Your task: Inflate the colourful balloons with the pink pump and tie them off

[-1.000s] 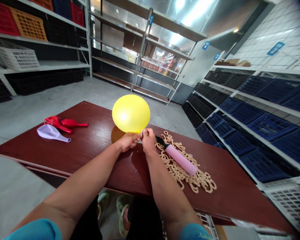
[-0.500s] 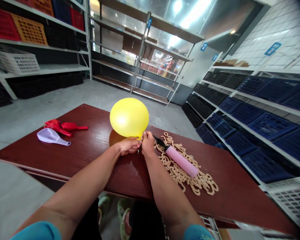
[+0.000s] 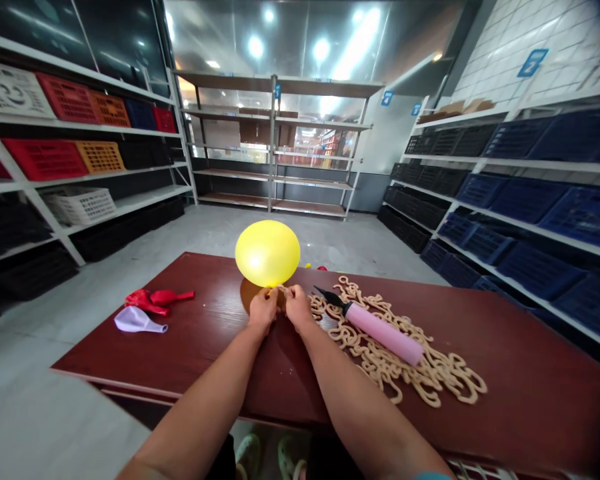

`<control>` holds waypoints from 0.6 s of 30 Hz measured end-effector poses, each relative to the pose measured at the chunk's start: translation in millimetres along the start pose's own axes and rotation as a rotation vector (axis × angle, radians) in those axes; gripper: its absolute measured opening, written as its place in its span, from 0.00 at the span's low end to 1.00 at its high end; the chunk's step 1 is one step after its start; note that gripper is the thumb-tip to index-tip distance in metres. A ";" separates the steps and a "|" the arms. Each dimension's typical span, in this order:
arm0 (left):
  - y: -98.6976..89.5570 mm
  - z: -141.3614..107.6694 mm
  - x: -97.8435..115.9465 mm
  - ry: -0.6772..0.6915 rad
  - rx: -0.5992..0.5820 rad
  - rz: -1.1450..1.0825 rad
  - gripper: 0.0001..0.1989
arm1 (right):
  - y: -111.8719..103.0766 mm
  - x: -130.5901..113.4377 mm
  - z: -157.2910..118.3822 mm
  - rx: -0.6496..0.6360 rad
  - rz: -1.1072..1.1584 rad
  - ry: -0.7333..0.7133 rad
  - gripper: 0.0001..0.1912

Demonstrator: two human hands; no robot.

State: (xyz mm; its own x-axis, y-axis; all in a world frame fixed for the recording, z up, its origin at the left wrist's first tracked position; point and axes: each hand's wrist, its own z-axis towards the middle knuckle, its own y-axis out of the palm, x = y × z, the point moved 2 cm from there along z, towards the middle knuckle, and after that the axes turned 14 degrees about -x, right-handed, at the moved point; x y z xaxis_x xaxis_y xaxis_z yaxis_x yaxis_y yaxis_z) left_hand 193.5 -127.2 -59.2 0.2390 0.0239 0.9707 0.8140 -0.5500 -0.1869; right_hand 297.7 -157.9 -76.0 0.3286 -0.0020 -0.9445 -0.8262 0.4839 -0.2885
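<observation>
A round, inflated yellow balloon (image 3: 267, 252) stands above the table with its neck pointing down at my hands. My left hand (image 3: 263, 308) is closed in a pinch at the balloon's neck. Beside it, my right hand (image 3: 298, 307) is closed too, fingertips close to the neck; a short pale strip shows between the hands, but I cannot tell what it is. To the right lies a tangled beige rope (image 3: 443, 370), with a pink hand pump (image 3: 385, 333) with a black nozzle resting on it. The pump touches neither hand.
Limp red balloons (image 3: 153, 301) and a pale purple balloon (image 3: 139, 321) lie on the left of the dark red table (image 3: 200, 357). Small yellow and red things show past its far edge. Shelves of crates (image 3: 520, 193) flank both sides; a metal rack (image 3: 271, 153) stands behind.
My view has levelled and risen, showing more of the shelves. My left hand has turned more upright at the balloon's neck, and the fingertips of both hands have come slightly apart.
</observation>
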 end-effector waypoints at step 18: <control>-11.9 71.4 39.7 -0.097 0.025 0.523 0.30 | -1.0 -14.6 0.0 -0.142 -0.350 0.104 0.16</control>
State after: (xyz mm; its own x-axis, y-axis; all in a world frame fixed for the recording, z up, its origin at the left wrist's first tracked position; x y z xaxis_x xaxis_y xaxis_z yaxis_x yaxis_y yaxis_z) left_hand 231.1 -60.1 -29.2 0.6631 -0.1700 0.7290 0.5855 -0.4890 -0.6466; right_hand 293.7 -158.4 -61.9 0.5595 -0.2380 -0.7939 -0.7298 0.3124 -0.6080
